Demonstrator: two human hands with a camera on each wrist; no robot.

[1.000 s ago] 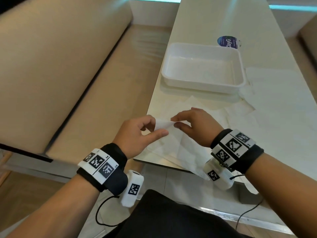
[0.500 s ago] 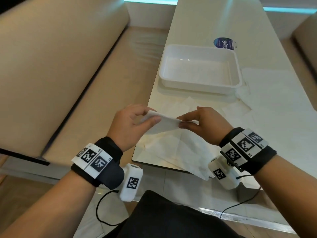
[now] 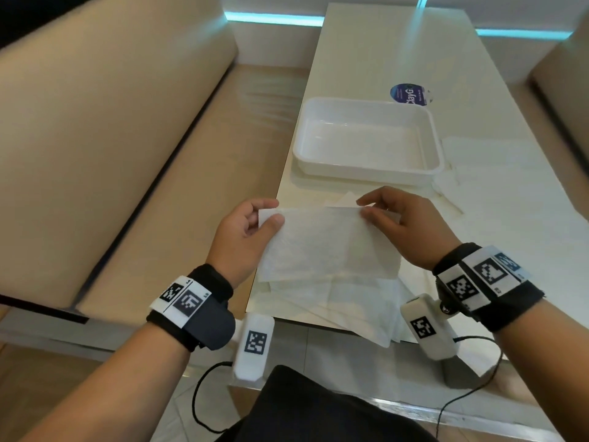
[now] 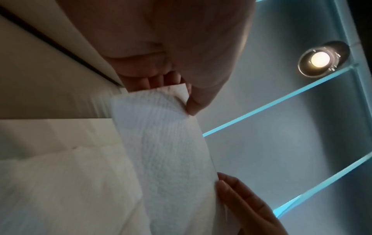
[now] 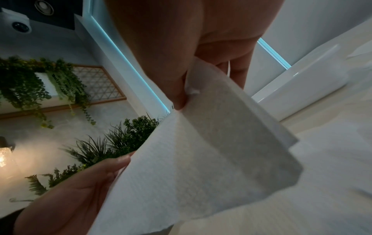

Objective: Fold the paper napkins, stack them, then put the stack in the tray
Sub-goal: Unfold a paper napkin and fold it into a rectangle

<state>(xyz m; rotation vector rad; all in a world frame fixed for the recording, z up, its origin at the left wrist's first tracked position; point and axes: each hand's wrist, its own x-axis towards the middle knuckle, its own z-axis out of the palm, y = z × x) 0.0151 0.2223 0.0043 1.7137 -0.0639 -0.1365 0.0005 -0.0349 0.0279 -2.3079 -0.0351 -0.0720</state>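
You hold one napkin (image 3: 322,240) lifted off the table (image 3: 366,52), on your side of the tray (image 3: 366,173). Its long axis runs left-right, top edge level, sheet hanging toward you. Your left hand (image 3: 245,231) pinches the top left corner, thumb over curled fingers. Your right hand (image 3: 398,221) pinches the top right corner between thumb and fingertips. More napkins (image 3: 334,301) lie flat under it, overhanging the table edge nearest you.

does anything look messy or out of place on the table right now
Yes. The loose napkins under the held napkin lie fanned askew, some overhanging the table's near edge. More napkins sprawl beside the tray, which holds no stack.
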